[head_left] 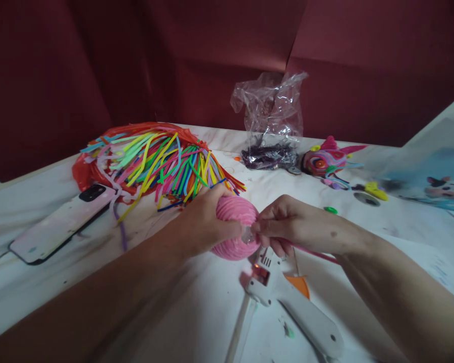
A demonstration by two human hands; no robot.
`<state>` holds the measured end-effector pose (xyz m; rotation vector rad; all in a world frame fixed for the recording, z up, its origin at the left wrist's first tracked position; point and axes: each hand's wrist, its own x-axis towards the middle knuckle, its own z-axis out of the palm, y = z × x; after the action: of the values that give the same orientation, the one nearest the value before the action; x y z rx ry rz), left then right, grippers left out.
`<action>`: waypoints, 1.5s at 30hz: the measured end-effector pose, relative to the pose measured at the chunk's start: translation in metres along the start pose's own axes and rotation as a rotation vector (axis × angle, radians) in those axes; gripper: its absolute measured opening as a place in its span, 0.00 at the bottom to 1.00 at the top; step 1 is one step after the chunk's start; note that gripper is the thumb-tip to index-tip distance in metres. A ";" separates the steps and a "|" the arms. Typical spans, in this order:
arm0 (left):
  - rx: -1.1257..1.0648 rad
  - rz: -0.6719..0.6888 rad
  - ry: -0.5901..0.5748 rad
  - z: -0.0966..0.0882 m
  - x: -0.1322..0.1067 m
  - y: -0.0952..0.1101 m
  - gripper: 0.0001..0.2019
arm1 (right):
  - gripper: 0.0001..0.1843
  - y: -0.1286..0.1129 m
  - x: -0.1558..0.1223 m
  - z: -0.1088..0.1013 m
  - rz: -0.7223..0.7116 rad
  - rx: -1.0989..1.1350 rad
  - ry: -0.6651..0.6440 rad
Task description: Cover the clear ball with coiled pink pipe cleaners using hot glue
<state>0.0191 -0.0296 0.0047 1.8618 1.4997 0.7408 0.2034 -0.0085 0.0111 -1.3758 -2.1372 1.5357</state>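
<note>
Glue gun: a white glue gun (287,297) lies on the counter (382,227) nearest you, its nozzle pointing up toward your hands.
Left hand: your left hand (202,222) is closed around the pink ball (236,227), gripping its left side.
Pink ball: held just above the counter, between your two hands and right over the gun's nozzle.
Right hand: your right hand (298,227) has its fingertips pinched on a small clear piece (248,235) against the ball's right side; what the piece is cannot be told.
Pink strand: a pink strand (318,254) trails out from under the right hand.
Phone: a phone (60,222) lies face down at left.
Pipe cleaners: a bright pile of pipe cleaners (162,161) sits behind the ball.
Far side: a colourful figure (325,159) lies beside a clear plastic bag (268,111).
</note>
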 end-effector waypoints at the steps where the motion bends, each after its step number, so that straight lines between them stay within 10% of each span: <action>1: 0.001 0.005 -0.004 0.000 0.000 0.000 0.19 | 0.12 0.000 0.000 0.000 0.000 -0.001 -0.003; 45: 0.069 -0.005 0.028 0.001 -0.001 0.002 0.21 | 0.15 -0.005 -0.002 0.008 -0.020 -0.229 0.141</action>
<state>0.0203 -0.0308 0.0055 1.9050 1.5648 0.7236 0.1974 -0.0153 0.0123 -1.4773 -2.2859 1.1774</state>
